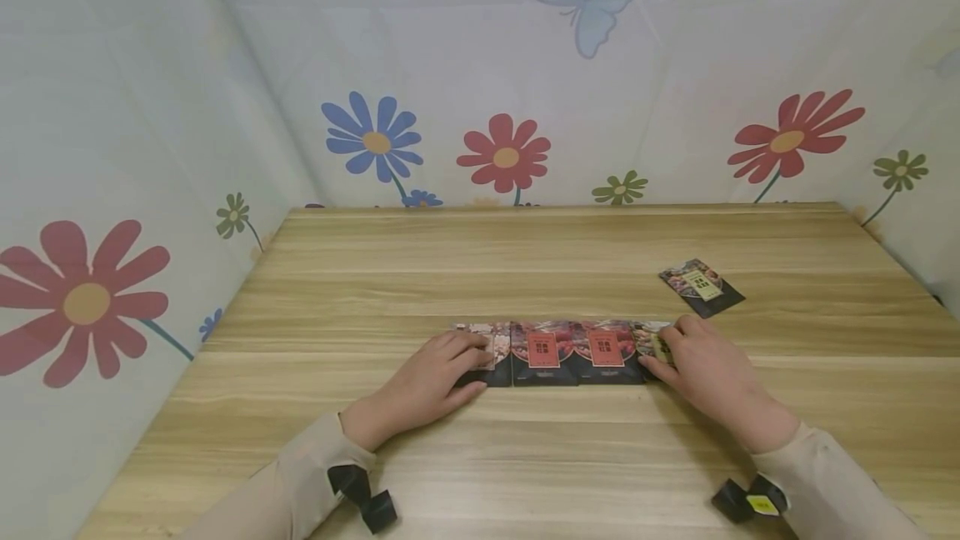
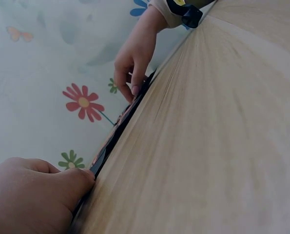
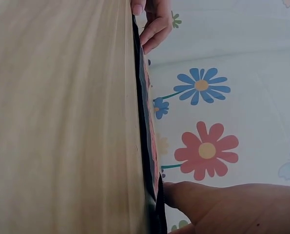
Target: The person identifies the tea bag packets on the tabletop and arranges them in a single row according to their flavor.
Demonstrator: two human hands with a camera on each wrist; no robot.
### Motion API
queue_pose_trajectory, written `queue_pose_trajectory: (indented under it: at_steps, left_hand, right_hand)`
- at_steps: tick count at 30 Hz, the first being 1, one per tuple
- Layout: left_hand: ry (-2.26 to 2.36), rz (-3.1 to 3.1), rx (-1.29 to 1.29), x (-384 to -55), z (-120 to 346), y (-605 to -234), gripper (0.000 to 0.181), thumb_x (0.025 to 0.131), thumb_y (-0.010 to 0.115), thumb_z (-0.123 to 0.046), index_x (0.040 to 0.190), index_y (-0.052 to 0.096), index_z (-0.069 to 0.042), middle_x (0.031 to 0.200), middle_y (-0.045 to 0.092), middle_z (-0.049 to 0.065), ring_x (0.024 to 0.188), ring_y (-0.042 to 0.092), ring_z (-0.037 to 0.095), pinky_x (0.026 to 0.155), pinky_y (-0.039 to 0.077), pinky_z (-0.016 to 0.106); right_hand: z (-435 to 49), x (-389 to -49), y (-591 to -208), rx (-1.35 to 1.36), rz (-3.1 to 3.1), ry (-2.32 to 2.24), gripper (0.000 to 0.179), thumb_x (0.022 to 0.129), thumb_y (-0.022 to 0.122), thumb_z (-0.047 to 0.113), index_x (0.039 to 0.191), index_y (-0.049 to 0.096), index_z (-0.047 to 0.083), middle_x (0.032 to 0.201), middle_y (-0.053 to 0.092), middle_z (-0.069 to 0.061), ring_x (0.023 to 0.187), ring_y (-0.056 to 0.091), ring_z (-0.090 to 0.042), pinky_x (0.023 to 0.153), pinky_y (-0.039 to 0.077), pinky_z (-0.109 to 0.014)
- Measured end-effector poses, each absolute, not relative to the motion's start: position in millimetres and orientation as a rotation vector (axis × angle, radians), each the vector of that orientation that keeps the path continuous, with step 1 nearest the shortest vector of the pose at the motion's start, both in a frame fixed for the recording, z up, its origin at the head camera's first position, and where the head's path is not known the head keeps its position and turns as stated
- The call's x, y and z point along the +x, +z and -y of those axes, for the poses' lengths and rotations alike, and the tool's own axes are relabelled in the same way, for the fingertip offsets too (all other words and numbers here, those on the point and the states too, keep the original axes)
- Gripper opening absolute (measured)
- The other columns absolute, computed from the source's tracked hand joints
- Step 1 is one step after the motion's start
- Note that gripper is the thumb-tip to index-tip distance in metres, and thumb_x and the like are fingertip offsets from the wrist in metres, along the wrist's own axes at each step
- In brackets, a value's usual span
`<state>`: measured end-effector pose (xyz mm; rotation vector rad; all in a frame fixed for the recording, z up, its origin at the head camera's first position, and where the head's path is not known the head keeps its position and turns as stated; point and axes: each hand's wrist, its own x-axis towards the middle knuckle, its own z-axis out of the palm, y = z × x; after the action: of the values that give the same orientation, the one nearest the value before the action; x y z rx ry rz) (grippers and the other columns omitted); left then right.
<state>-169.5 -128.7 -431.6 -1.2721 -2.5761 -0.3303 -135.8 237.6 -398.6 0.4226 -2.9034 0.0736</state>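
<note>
A row of dark, flat printed packets lies across the table in the head view. Its middle holds two red-labelled packets, the left one (image 1: pixel 543 351) and the right one (image 1: pixel 606 349), side by side. My left hand (image 1: pixel 431 373) rests on the pale-patterned packet (image 1: pixel 502 350) at the left end, covering much of it, thumb near its lower edge. At the right end, my right hand (image 1: pixel 712 373) pinches a yellow-labelled packet (image 1: pixel 644 335) with thumb and fingers and hides most of it. That packet's dark edge (image 3: pixel 160 204) stands slightly raised in the right wrist view.
Another yellow-labelled packet (image 1: pixel 702 287) lies askew farther back on the right. The wood-grain table (image 1: pixel 420 265) meets a white flower-printed curtain (image 1: pixel 450 48) at the back. Black wrist devices are strapped on both sleeves (image 1: pixel 300 473).
</note>
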Motion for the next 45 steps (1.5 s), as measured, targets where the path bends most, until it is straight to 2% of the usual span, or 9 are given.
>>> queue_pose_trajectory:
  at_steps: [7, 13, 19, 20, 24, 31, 35, 41, 45]
  left_hand:
    - [-0.324, 2.599, -1.258, -168.7, 128.7, -430.8, 0.033, 0.093, 0.061, -0.035, 0.120, 0.063, -0.015, 0.129, 0.058, 0.006, 0.123, 0.053, 0.026, 0.110, 0.041, 0.042]
    - [-0.337, 2.580, -1.265, -168.8, 128.7, -430.6, 0.032, 0.093, 0.062, -0.034, 0.119, 0.063, -0.016, 0.128, 0.058, 0.005, 0.123, 0.053, 0.025, 0.110, 0.041, 0.041]
    - [-0.329, 2.542, -1.272, -169.6, 129.6, -431.4, 0.031, 0.091, 0.063, -0.032, 0.118, 0.063, -0.015, 0.127, 0.059, 0.005, 0.121, 0.054, 0.024, 0.108, 0.043, 0.041]
    - [-0.325, 2.539, -1.271, -169.6, 129.9, -431.6, 0.031, 0.091, 0.063, -0.032, 0.118, 0.063, -0.015, 0.126, 0.059, 0.005, 0.121, 0.054, 0.024, 0.108, 0.043, 0.041]
    - [-0.316, 2.543, -1.281, -169.9, 130.1, -432.7, 0.032, 0.092, 0.062, -0.033, 0.119, 0.063, -0.015, 0.127, 0.058, 0.006, 0.122, 0.053, 0.025, 0.109, 0.042, 0.041]
    - [-0.324, 2.542, -1.294, -169.6, 129.3, -432.1, 0.032, 0.093, 0.061, -0.033, 0.118, 0.063, -0.014, 0.128, 0.058, 0.006, 0.123, 0.053, 0.026, 0.110, 0.042, 0.042]
    - [-0.318, 2.550, -1.289, -170.0, 129.2, -432.6, 0.032, 0.093, 0.061, -0.034, 0.118, 0.063, -0.014, 0.128, 0.058, 0.006, 0.123, 0.053, 0.026, 0.110, 0.041, 0.042]
    - [-0.313, 2.553, -1.284, -170.5, 129.4, -432.8, 0.032, 0.093, 0.061, -0.034, 0.119, 0.063, -0.014, 0.128, 0.058, 0.006, 0.123, 0.053, 0.025, 0.111, 0.041, 0.041]
    - [-0.305, 2.556, -1.288, -171.0, 128.9, -434.0, 0.033, 0.093, 0.061, -0.034, 0.119, 0.063, -0.014, 0.129, 0.057, 0.006, 0.123, 0.053, 0.025, 0.110, 0.041, 0.041]
  right_hand:
    - [-237.9, -136.3, -397.5, 0.398, 2.914, 0.094, 0.043, 0.086, 0.069, 0.038, 0.100, 0.067, -0.002, 0.091, 0.061, -0.016, 0.082, 0.061, -0.030, 0.074, 0.055, -0.048]
    - [-240.4, -137.7, -391.6, 0.356, 2.957, 0.195, 0.043, 0.087, 0.067, 0.039, 0.105, 0.068, 0.000, 0.095, 0.064, -0.016, 0.078, 0.064, -0.029, 0.061, 0.056, -0.043]
    - [-253.0, -143.6, -383.6, 0.396, 2.962, 0.220, 0.046, 0.090, 0.065, 0.036, 0.112, 0.064, -0.004, 0.105, 0.064, -0.022, 0.092, 0.064, -0.037, 0.074, 0.056, -0.049]
    - [-255.8, -145.1, -382.5, 0.406, 2.958, 0.232, 0.046, 0.090, 0.064, 0.035, 0.114, 0.064, -0.005, 0.107, 0.064, -0.024, 0.097, 0.063, -0.040, 0.079, 0.054, -0.052]
    - [-269.0, -153.3, -380.4, 0.409, 2.980, 0.266, 0.047, 0.092, 0.063, 0.033, 0.117, 0.062, -0.006, 0.115, 0.061, -0.029, 0.105, 0.058, -0.046, 0.085, 0.051, -0.058]
    - [-294.1, -170.1, -387.6, 0.366, 2.986, 0.308, 0.046, 0.088, 0.068, 0.030, 0.117, 0.062, -0.006, 0.118, 0.058, -0.034, 0.107, 0.056, -0.051, 0.085, 0.049, -0.062]
    - [-304.1, -177.7, -393.4, 0.366, 2.973, 0.343, 0.048, 0.088, 0.068, 0.028, 0.119, 0.060, -0.007, 0.120, 0.055, -0.036, 0.109, 0.053, -0.053, 0.089, 0.046, -0.064]
    - [-312.2, -186.3, -397.7, 0.303, 2.996, 0.385, 0.061, 0.090, 0.065, 0.033, 0.131, 0.049, -0.009, 0.130, 0.045, -0.039, 0.118, 0.044, -0.055, 0.098, 0.037, -0.068]
    - [-314.4, -191.9, -401.5, 0.301, 2.973, 0.380, 0.060, 0.090, 0.065, 0.031, 0.133, 0.048, -0.008, 0.132, 0.045, -0.037, 0.119, 0.043, -0.054, 0.100, 0.036, -0.069]
